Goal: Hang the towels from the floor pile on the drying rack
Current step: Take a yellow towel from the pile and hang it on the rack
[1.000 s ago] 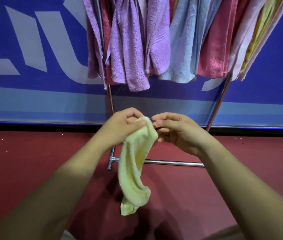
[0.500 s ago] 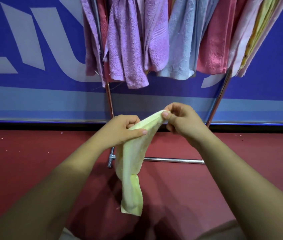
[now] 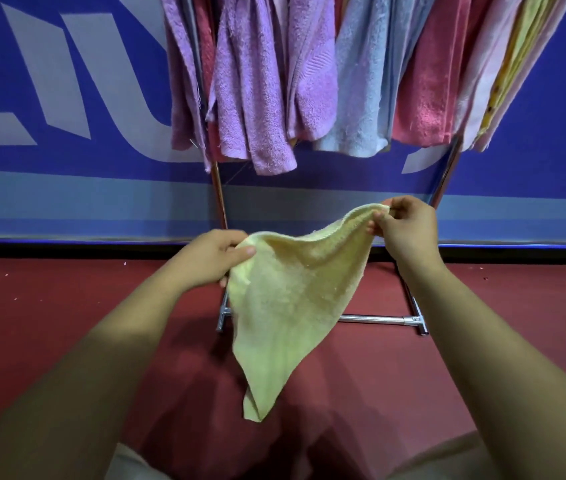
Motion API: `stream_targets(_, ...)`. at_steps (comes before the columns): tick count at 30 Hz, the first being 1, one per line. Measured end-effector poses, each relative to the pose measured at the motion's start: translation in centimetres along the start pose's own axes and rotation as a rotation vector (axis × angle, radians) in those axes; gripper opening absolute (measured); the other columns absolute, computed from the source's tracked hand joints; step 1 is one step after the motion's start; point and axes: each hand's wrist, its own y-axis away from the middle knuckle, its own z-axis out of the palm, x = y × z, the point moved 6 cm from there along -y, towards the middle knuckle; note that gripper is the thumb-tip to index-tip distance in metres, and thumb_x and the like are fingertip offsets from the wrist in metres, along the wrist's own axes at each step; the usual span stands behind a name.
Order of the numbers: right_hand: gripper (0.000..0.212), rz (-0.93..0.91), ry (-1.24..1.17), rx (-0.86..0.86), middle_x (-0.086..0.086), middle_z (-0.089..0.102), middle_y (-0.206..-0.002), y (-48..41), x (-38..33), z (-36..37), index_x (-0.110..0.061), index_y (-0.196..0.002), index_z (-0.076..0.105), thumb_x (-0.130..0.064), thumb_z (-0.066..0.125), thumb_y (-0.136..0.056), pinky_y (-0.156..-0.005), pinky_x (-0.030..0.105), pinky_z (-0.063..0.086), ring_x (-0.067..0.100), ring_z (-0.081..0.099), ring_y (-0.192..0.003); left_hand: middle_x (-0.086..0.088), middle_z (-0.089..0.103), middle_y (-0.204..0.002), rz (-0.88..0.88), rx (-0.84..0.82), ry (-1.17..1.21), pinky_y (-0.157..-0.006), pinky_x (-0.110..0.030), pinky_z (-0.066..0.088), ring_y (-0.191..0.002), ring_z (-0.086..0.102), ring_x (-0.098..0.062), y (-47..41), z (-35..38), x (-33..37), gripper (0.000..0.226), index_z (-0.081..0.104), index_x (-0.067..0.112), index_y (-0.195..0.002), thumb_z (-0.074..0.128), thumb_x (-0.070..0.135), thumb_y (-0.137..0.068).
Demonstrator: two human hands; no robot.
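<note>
Fingertips first: the thumb (image 3: 247,251) of the left hand (image 3: 208,263) is pressed on top of one upper corner of a small pale yellow terry towel (image 3: 292,299), with the other fingers curled underneath, so that's a pinch. The right hand (image 3: 407,233) has its fingertips (image 3: 380,225) bunched round the opposite upper corner and holds it a bit higher. Both hands are gripping, nothing loose. The top edge sags between them and the rest droops to a point above the dark red floor (image 3: 49,323), not touching it as far as I can tell.

Past the towel is the metal drying rack (image 3: 371,319), with its base bar on the floor right behind the cloth and a leg going up on either side. No bins or baskets here, so the rack is the only thing holding stuff, and it's packed. There are purple towels (image 3: 253,98) at the left end, a light blue towel (image 3: 361,81) in the middle and a coral pink towel (image 3: 426,81) beside it. Pale pink and yellow cloths (image 3: 516,64) are jammed in at the right end. The rails themselves are out of shot above.

Progress-wise, I'd say a good chunk is done. This yellow one is spread out and ready but isn't on a rail yet. The floor pile isn't in view, so no idea how many are left. Finding a free gap looks like the tricky bit.
</note>
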Motion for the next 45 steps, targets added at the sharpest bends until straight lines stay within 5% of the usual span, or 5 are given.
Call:
stream_targets(6, 0.027, -0.133, -0.109, -0.197, 0.013, 0.061, -0.069, 3.0, -3.6, 2.4, -0.005, -0.085, 0.057, 0.017, 0.043, -0.089, -0.065, 0.029, 0.060, 0.018, 0.065, -0.059, -0.011, 0.072, -0.090, 0.035, -0.024, 0.757, -0.071, -0.025, 0.058, -0.077, 0.067, -0.014, 0.0, 1.2, 3.3, 0.024, 0.060, 0.013, -0.113, 0.057, -0.002, -0.094)
stream_targets(10, 0.032, -0.106, -0.086, -0.376, 0.011, 0.069, -0.070, 5.3, -4.6, 4.5, -0.004, -0.076, 0.068, 0.014, 0.046, -0.089, -0.073, 0.029, 0.061, 0.015, 0.069, -0.066, -0.014, 0.073, -0.106, 0.070, -0.090, 0.618, -0.087, -0.026, 0.057, -0.096, 0.068, -0.014, 0.1, 1.9, 3.6, 0.035, 0.064, 0.004, -0.119, 0.060, -0.013, -0.088)
stream_targets(16, 0.027, -0.151, 0.037, -0.666, 0.008, 0.076, -0.094, 8.6, -5.5, 7.0, -0.017, -0.089, 0.076, -0.042, 0.080, -0.080, -0.092, 0.049, 0.053, 0.023, 0.072, -0.090, -0.006, 0.076, -0.075, 0.075, 0.107, 0.357, -0.061, -0.020, 0.054, -0.066, 0.067, -0.002, -0.1, 1.0, 4.0, 0.008, 0.074, 0.010, -0.086, 0.070, 0.016, -0.090)
stream_targets(32, 0.012, -0.403, 0.182, -0.394, -0.011, 0.049, -0.076, 6.2, -5.7, 4.3, -0.014, -0.095, 0.047, -0.019, 0.045, -0.104, -0.068, 0.031, 0.043, 0.003, 0.047, -0.067, 0.000, 0.069, -0.068, 0.022, 0.111, -0.153, -0.070, -0.030, 0.049, -0.063, 0.063, -0.008, -0.4, -0.7, 0.5, 0.025, 0.065, 0.017, -0.077, 0.069, 0.039, -0.089)
stream_targets(45, 0.011, -0.265, -0.025, -0.207, 0.008, 0.061, -0.084, 6.2, -6.1, 0.8, -0.011, -0.096, 0.058, -0.001, 0.055, -0.095, -0.069, 0.029, 0.048, 0.018, 0.057, -0.074, 0.006, 0.074, -0.077, 0.101, 0.424, 0.248, -0.078, -0.034, 0.058, -0.074, 0.066, -0.012, 1.0, -3.1, 3.8, 0.002, 0.076, 0.026, -0.083, 0.077, 0.024, -0.084)
